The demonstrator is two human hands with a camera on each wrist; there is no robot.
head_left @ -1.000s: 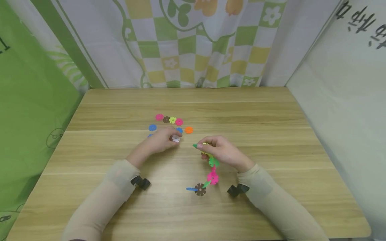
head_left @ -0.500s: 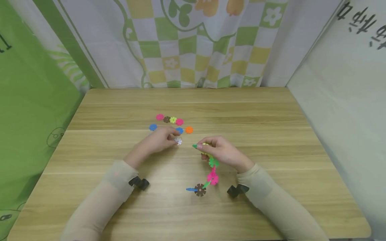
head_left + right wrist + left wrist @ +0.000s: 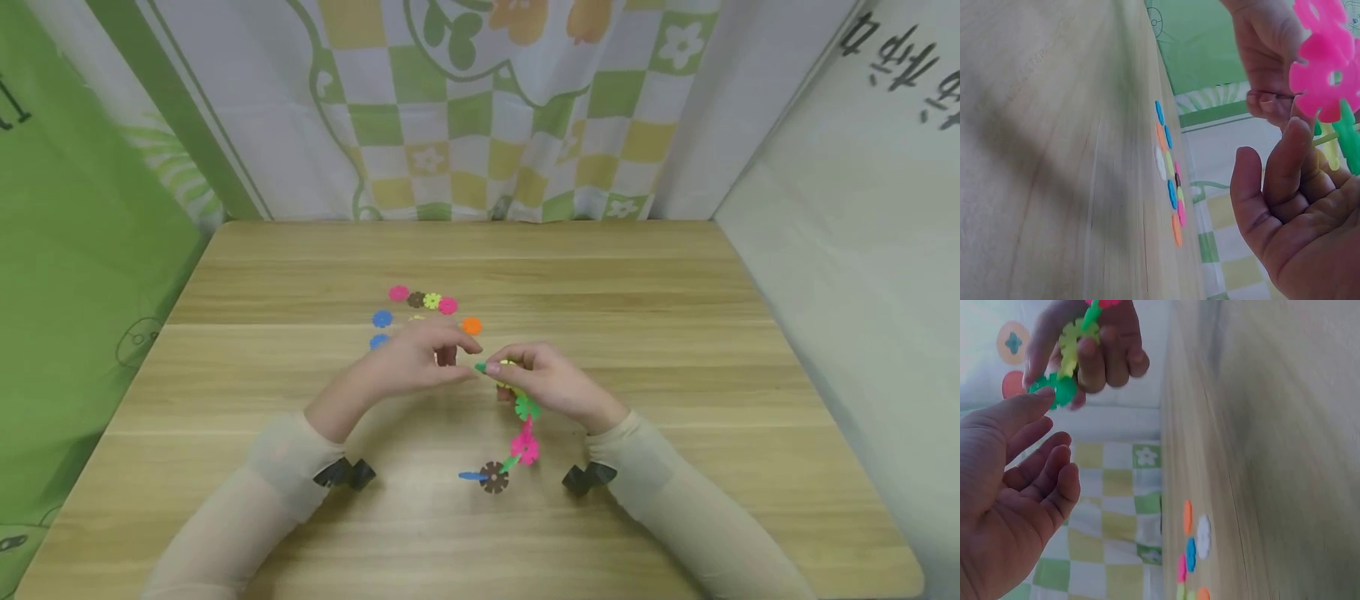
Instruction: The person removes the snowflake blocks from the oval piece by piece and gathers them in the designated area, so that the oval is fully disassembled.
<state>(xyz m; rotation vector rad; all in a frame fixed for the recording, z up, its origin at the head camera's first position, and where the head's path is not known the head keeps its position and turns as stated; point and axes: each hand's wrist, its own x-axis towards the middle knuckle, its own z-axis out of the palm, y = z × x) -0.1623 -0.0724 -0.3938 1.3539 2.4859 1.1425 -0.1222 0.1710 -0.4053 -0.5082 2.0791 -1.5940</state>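
My right hand (image 3: 558, 383) pinches the upper end of a chain of interlocking notched discs (image 3: 526, 448), near a green disc (image 3: 480, 367) at its tip. Pink, green, brown and blue discs dangle below the hand. Just left of that tip is my left hand (image 3: 405, 360), thumb and fingers spread apart in a loose curve. In the left wrist view its thumb (image 3: 1019, 412) overlaps the green end disc (image 3: 1054, 390); whether it touches is unclear. A white disc (image 3: 1204, 537) lies on the table there; from the head it is hidden behind the left hand.
Loose discs lie on the wooden table (image 3: 675, 333) behind the left hand: an orange disc (image 3: 472, 326), blue discs (image 3: 382, 319), and a row with a pink disc (image 3: 399, 293) and a brown disc (image 3: 416, 299). A checked curtain (image 3: 517, 125) hangs behind the table.
My left hand has let go of the white disc on the table and moved right to the chain's green end. My right hand stays nearly in place with the chain.
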